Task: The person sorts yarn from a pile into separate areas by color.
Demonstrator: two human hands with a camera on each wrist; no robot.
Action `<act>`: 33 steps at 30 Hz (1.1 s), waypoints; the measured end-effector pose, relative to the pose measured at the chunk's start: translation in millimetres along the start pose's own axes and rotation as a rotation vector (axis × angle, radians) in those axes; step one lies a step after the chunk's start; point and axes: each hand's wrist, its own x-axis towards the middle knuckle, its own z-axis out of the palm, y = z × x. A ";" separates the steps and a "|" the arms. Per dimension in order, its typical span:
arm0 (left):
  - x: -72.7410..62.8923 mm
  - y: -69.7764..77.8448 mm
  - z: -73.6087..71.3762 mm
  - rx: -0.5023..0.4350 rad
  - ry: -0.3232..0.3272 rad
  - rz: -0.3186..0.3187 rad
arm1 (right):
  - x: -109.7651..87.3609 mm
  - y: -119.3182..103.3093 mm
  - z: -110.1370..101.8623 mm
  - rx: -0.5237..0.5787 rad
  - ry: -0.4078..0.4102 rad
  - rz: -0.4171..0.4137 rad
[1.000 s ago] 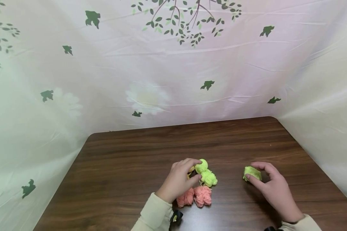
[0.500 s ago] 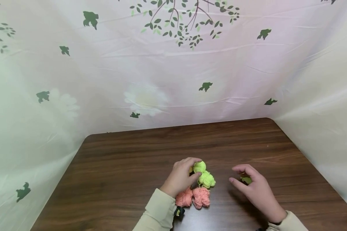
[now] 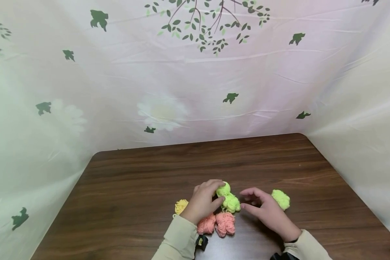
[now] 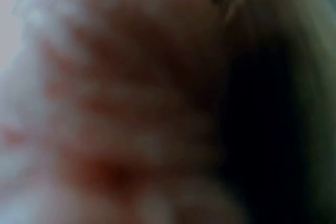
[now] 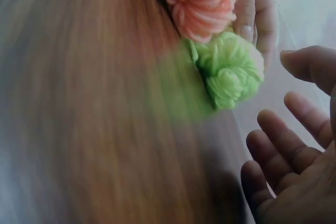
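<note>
Thumb and forefinger of my left hand [image 3: 204, 200] curl around the rear ball of bright green yarn [image 3: 223, 188]. A second green yarn ball [image 3: 231, 203] sits against it, just in front and to the right. My right hand [image 3: 264, 209] hovers to the right of this pair, holding nothing, its fingertips near the second ball. In the right wrist view that hand's fingers [image 5: 278, 150] are spread and loosely bent beside a green ball [image 5: 231, 72]. Behind my right hand lies another green yarn ball [image 3: 281, 199]. The left wrist view is a blur of skin and sleeve.
Two pink yarn balls [image 3: 225, 224] lie side by side in front of the green pair, one partly behind my left wrist. A yellow yarn ball [image 3: 181, 206] shows left of that hand. The brown wooden table [image 3: 133, 180] ends at printed cloth walls [image 3: 188, 90].
My right hand has left the right-hand green ball and moved left toward the green pair. My left hand has stayed at the rear ball; the yellow ball has come into view beside it.
</note>
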 end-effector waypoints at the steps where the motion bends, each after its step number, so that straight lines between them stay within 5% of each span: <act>1: 0.2 -0.9 1.0 -0.003 0.002 -0.005 | 0.8 1.5 1.4 0.008 -0.012 0.001; 13: -0.6 -3.1 7.2 -0.008 0.047 0.001 | 6.4 3.3 10.0 -0.029 -0.070 0.008; 26: 0.7 -1.2 8.8 -0.007 0.025 -0.015 | 2.1 5.0 16.4 -0.137 -0.036 -0.077; 33: 0.7 -0.5 9.7 0.037 0.037 -0.008 | 2.7 4.2 18.7 -0.203 -0.055 -0.044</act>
